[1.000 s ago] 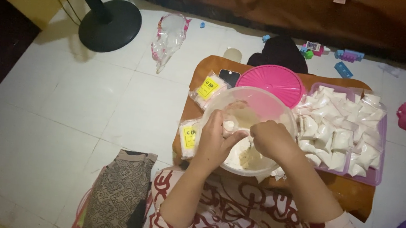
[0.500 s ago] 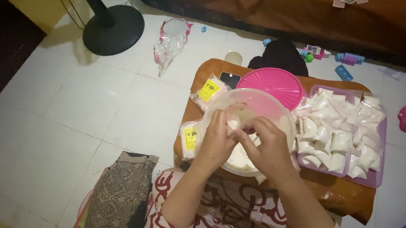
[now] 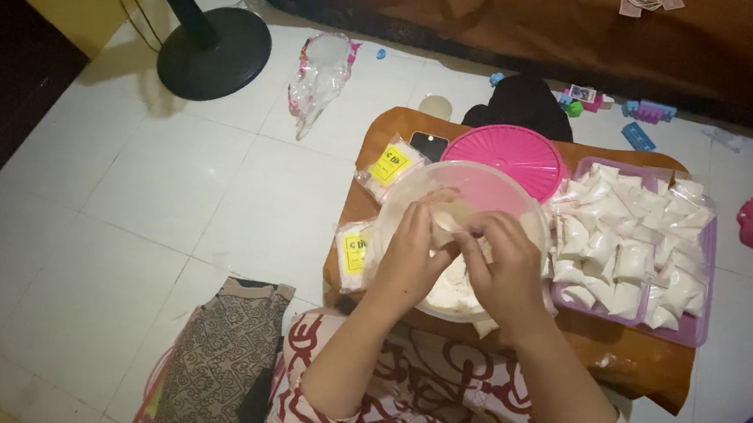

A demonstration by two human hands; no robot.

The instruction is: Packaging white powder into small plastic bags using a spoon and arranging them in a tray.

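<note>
1. Head view: a small pale piece of dough (image 3: 452, 221) is held over the clear plastic bowl (image 3: 416, 188), pinched between both hands near the bowl's middle.
2. The left hand (image 3: 412, 253) is angled inward from the lower left, its fingers curled narrowly around the near-left side of the dough.
3. The right hand (image 3: 508, 265) is brought in from the lower right, its fingers bent and closed on the dough's right side, the fingertips of both hands almost touching.
4. More white dough is seen in the bowl's bottom, beneath the hands.
5. The bowl is set on a low brown wooden table (image 3: 632, 355).
6. A pink round lid (image 3: 518, 154) is laid just behind the bowl.
7. A purple tray (image 3: 697, 315) filled with small white filled bags is placed just right of the bowl.
8. Two packets with yellow labels (image 3: 389, 164) are laid at the bowl's left.
</note>
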